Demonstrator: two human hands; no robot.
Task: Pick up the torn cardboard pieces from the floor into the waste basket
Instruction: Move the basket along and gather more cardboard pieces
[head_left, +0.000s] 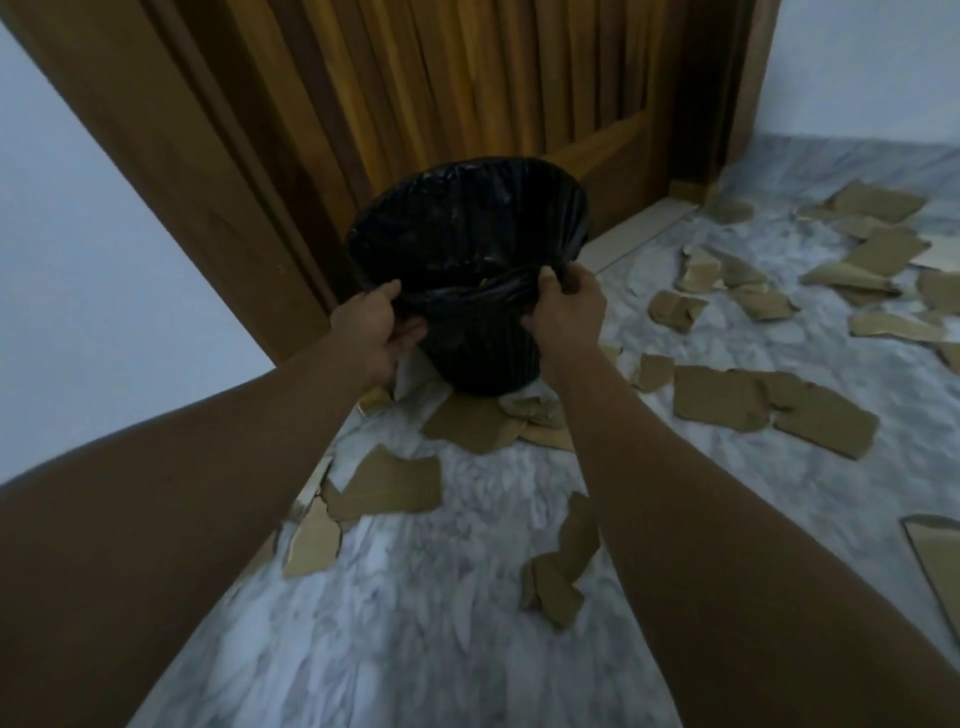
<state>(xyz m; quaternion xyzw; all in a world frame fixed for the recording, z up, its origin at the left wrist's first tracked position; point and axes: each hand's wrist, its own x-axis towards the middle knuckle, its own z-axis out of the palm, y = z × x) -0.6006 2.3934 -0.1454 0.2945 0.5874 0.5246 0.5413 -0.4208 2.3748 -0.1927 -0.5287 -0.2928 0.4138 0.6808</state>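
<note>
Now, from your head camera: both your hands hold the round waste basket lined with a black plastic bag (483, 348) by its near rim, in front of a brown wooden door (467, 78). Your left hand (376, 332) pinches the bag's edge, thumb on top and fingers curled beneath. Your right hand (563, 306) grips the rim on the other side, its fingers curled over the plastic and partly buried in it.

The basket tips its mouth toward you. Its base is hidden by its own wall, so you cannot tell whether it touches the grey-white marble floor (415, 623). The inside is dark, and what lies in it is hard to make out.

Torn brown cardboard pieces (769, 405) lie scattered over the floor: several just below the basket, a large long one to its right, a loose cluster farther right near the pale wall (857, 67), and more between your forearms, some partly covered by them. A small white scrap (410, 376) shows at the basket's lower left, half hidden by your left hand. One piece at the right edge is cut off by the frame. Blur softens the far pieces.
</note>
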